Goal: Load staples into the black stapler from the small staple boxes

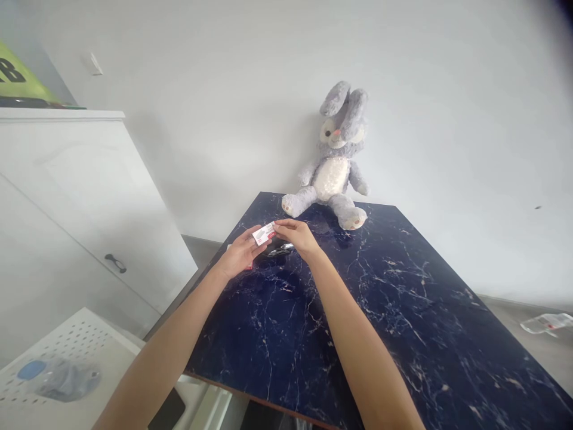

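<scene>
Cabinet (67, 197) at far left, white and shut, set against the wall. Below it a perforated white shelf (96, 334) bearing a plastic-wrapped bundle (58, 376), parked low and out of the way.

Next, left hand (239, 254), reaching over the near-left part of the dark marbled table (403, 310), fingers closed on the left end of a small white-and-red box (264, 233). Box raised just above the tabletop, between both hands, printed face up and slightly tilted, probably kept so for a clear look at it and an even grip. Right hand (295, 236) closing from the other side, fingertips pinched on the right end, palm down. Under the hands, on the table, a dark tool (278, 249) with a metal glint, kind unclear, close enough for easy reach.

Further right, a plush bunny (333, 161) sitting on the table's far edge, propped by the wall, well apart from the hands. Far right, a clear bottle (546, 323) lying on the floor.
</scene>
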`<state>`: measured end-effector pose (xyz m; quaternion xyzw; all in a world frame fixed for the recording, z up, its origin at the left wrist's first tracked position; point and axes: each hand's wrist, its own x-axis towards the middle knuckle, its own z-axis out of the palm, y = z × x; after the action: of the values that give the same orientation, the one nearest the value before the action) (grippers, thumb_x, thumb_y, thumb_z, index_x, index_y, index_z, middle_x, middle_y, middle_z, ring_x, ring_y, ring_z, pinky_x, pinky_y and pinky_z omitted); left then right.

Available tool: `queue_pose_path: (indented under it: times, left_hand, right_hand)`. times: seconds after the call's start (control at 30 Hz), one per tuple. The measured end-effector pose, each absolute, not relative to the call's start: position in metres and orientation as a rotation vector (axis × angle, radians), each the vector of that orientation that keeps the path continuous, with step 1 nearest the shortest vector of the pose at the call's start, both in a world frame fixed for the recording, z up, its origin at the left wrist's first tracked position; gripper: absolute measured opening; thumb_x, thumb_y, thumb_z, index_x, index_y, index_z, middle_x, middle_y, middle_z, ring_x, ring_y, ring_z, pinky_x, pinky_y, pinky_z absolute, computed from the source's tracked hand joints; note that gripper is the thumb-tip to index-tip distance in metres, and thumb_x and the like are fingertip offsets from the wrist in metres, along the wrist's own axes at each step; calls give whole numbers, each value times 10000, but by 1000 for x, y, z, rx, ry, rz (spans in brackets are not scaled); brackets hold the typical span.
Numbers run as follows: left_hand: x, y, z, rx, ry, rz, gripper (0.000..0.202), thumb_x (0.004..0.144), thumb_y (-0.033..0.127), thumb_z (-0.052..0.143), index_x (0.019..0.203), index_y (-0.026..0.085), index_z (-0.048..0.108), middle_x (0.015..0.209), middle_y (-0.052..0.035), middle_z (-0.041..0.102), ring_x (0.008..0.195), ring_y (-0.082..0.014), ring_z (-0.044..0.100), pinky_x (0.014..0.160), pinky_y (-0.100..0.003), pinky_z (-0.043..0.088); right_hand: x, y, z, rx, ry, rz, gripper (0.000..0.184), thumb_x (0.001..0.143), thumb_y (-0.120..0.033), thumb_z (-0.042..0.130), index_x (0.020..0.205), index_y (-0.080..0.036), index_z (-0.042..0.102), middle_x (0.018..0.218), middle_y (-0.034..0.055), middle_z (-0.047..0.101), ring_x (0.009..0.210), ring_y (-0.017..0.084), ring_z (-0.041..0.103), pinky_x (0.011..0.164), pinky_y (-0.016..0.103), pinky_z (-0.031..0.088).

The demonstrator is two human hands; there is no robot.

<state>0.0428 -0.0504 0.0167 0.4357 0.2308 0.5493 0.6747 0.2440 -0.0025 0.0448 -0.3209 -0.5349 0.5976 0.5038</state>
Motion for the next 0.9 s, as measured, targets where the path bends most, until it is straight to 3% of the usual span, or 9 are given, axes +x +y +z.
queue_pose_path:
  times: [0.27,0.53,0.9]
  left_hand:
    - [41,-49,14,1005,506,1221,477,834,283,761,1284,240,608,1280,-84,662,1169,-253,648,1052,-377,487]
    - [40,-49,16,964,515,1215,454,843,274,749,1276,226,621,1247,-89,677,1121,-233,669,987,-340,526]
    - [42,-52,18,1000,456,1206,513,810,341,781,1288,261,616,1248,-81,665,1116,-242,656,937,-351,525]
  right_hand:
    - [243,-6,52,-803,-1380,1385,211,739,-286,763,916,-172,771,910,48,757,866,175,697,888,333,562]
    - [245,-7,56,-845,-1528,1265,172,782,-246,703,930,-170,748,861,52,755,791,169,697,811,329,572]
    - [245,-15,62,-740,-1512,1439,212,763,-282,758,945,-176,737,906,45,748,890,186,700,911,352,552]
